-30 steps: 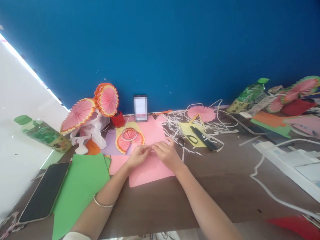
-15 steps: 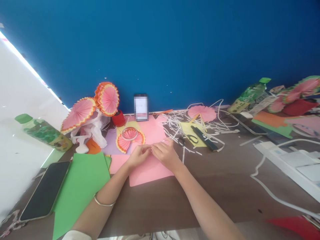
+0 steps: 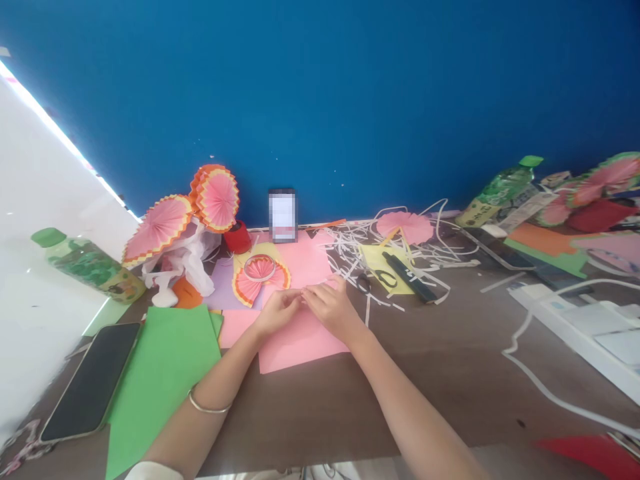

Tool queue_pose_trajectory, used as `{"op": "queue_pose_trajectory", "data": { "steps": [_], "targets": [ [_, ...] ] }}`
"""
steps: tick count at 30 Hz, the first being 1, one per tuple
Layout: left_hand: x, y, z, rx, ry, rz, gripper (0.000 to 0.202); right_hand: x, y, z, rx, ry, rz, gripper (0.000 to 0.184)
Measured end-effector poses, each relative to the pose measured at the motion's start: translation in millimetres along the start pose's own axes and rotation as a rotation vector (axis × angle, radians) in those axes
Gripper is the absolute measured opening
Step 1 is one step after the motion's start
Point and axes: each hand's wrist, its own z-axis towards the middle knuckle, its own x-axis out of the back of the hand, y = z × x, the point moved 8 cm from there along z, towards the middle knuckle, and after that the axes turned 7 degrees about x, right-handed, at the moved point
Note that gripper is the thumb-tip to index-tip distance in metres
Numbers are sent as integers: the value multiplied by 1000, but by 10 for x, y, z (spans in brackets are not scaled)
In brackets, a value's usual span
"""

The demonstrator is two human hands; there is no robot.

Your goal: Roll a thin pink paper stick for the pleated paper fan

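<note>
My left hand point(image 3: 279, 312) and my right hand point(image 3: 330, 308) meet at the fingertips over pink paper point(image 3: 300, 347) lying on the table. Both are closed, thumbs and fingers pinched on the pink paper, though the exact spot between the fingertips is hidden. Just beyond my left hand lies a pleated pink fan with orange and yellow edging point(image 3: 243, 290), and a clear ring-shaped roll point(image 3: 259, 267) rests on it. Right of my right hand are scissors point(image 3: 386, 278) with black handles and a black pen-like tool point(image 3: 407, 277) on a yellow sheet point(image 3: 373, 257).
Green sheets point(image 3: 160, 380) and a dark phone point(image 3: 93, 380) lie on the left, near a tilted bottle point(image 3: 90, 270). Finished paper fans point(image 3: 217, 199) stand behind. A lit phone point(image 3: 283, 215) leans on the blue wall. White paper strips point(image 3: 345, 243) and a white cable point(image 3: 545, 393) spread rightward.
</note>
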Motion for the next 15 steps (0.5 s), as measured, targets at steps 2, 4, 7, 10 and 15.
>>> {"op": "queue_pose_trajectory", "data": {
  "steps": [2, 4, 7, 10, 15],
  "targets": [
    [5, 22, -4, -4, 9, 35, 28, 6, -7, 9, 2, 7, -8, 18],
    [6, 44, -7, -7, 16, 74, 27, 10, -2, 14, -9, 8, -12, 20],
    [4, 63, -9, -10, 24, 121, 25, 4, 13, 15, -27, -8, 1, 21],
    [-2, 65, -10, -10, 23, 117, 25, -13, 33, 4, -46, -21, 40, 22],
    [15, 68, -7, 2, 40, 40, 25, -37, 134, -39, -173, 72, 162, 18]
  ]
}}
